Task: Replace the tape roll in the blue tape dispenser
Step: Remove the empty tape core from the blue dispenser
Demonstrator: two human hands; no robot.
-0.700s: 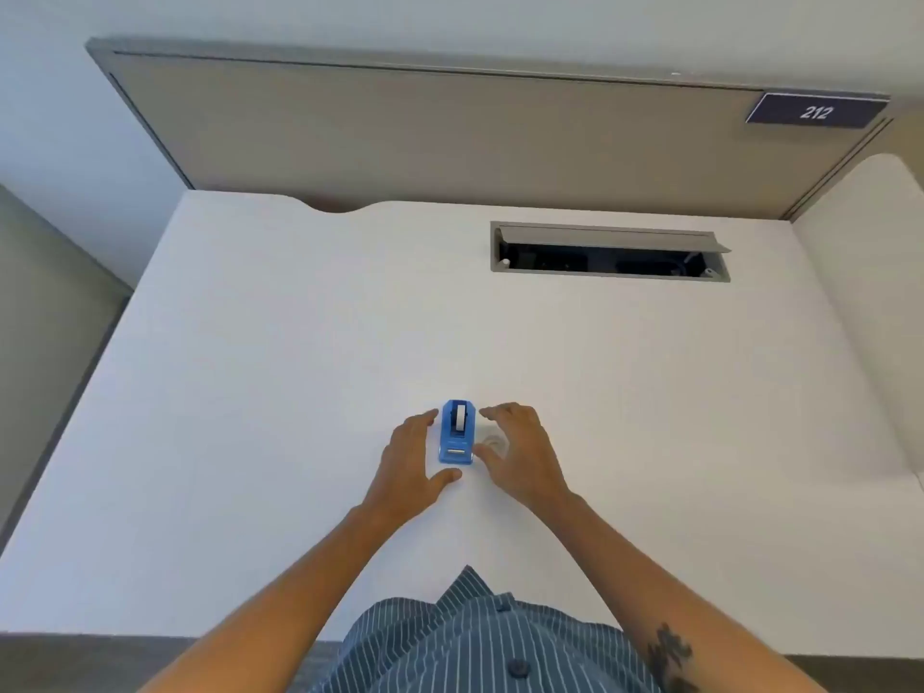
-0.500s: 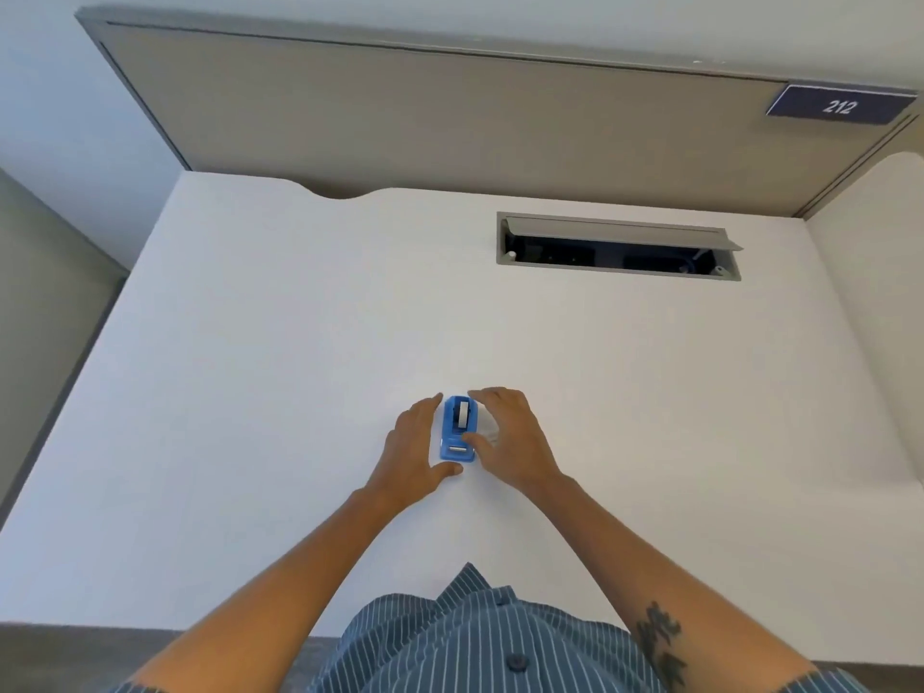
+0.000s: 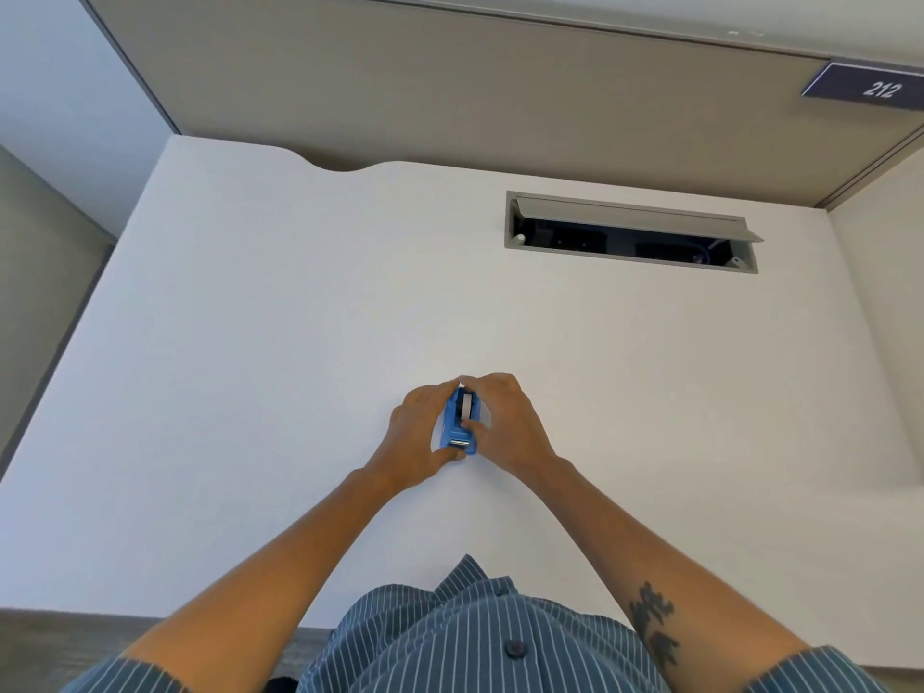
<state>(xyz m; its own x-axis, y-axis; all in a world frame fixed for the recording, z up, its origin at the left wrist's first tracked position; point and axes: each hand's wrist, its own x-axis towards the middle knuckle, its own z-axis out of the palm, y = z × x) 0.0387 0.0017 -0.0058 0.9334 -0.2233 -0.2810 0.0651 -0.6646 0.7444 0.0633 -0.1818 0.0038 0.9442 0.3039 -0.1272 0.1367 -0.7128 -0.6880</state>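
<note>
A small blue tape dispenser (image 3: 456,426) stands on the white desk (image 3: 300,342), a little ahead of my body. A pale tape roll (image 3: 468,403) sits in its top slot. My left hand (image 3: 414,435) cups the dispenser's left side, with the thumb at its near end. On the right side is my right hand (image 3: 506,423); its fingers curl over the far end and its thumb lies across the top by the roll. The fingertips of both hands meet beyond the dispenser. My right hand hides the desk just to the right of it.
An open grey cable hatch (image 3: 631,232) is set into the desk at the back right. A grey partition (image 3: 450,92) with a "212" sign (image 3: 872,87) stands behind the desk. The desk's left edge runs diagonally down to the near left.
Both hands have closed in from either side and now grip the dispenser. The right hand has come over its top. The camera has tipped down slightly.
</note>
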